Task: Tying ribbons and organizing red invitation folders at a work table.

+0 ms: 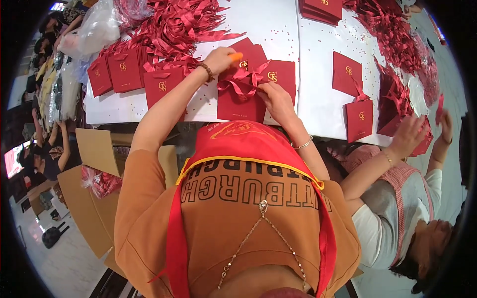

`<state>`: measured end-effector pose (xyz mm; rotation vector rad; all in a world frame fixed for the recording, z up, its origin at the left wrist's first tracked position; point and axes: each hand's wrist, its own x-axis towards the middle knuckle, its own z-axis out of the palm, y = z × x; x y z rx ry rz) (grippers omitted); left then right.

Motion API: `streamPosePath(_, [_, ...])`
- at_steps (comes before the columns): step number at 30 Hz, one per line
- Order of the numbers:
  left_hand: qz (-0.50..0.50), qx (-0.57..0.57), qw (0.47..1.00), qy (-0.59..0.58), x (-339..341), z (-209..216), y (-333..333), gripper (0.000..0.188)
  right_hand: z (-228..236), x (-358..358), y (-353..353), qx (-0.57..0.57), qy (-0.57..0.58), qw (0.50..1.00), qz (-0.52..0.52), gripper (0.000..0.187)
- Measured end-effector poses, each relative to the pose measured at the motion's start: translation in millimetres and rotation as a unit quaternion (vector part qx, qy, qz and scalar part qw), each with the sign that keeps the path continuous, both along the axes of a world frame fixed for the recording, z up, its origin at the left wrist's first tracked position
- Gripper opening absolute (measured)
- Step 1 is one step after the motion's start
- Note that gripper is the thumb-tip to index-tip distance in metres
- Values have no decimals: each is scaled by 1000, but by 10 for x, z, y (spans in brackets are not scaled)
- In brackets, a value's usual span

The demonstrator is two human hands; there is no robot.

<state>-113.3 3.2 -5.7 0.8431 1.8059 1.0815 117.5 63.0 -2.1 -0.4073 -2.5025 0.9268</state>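
Note:
In front of me, a red paper gift bag (238, 108) with gold print lies flat on the table, a loose red ribbon (242, 89) looped across its top. My right hand (279, 102) is closed at the bag's upper right, its fingers pinching the ribbon. Just above the bag, my left hand (218, 62) is closed, with a small orange thing (236, 57) at its fingertips. That thing is too small to tell its kind. Beneath and behind my hands, more red gift bags (281, 69) overlap one another.
Red bags (126, 69) stand in a row at left, below a heap of red ribbons (176, 27). At right, a co-worker's hands (410, 135) are near other bags (358, 120). An open cardboard box (89, 208) stands at lower left. Small red specks dot the white table (271, 15).

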Motion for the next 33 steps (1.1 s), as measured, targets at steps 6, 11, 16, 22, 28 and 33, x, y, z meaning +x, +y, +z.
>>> streamPosePath(6, [-99, -14, 990, 97, 208, 16, -102, 19, 41, -39, 16, -12, -20, 1000, 12, 15])
streamPosePath(11, [-93, 63, 993, -32, 217, 62, -143, 19, 28, -28, 34, -5, -7, 1000, -3, 13])
streamPosePath(16, [-113, -23, 966, 230, 389, 243, -43, 33, 31, -46, 15, -17, -2, 1000, -8, 13])
streamPosePath(22, [-150, -14, 968, 203, 416, 168, -36, 26, 72, -48, -13, 0, -33, 999, -16, 20])
streamPosePath(28, [-138, -3, 975, 175, 393, 228, -13, 24, -23, -80, -50, -49, 59, 995, -70, 30])
streamPosePath(33, [60, 45, 995, 58, 6, 83, 39, 24, 192, -61, -46, -274, -62, 960, -3, 34])
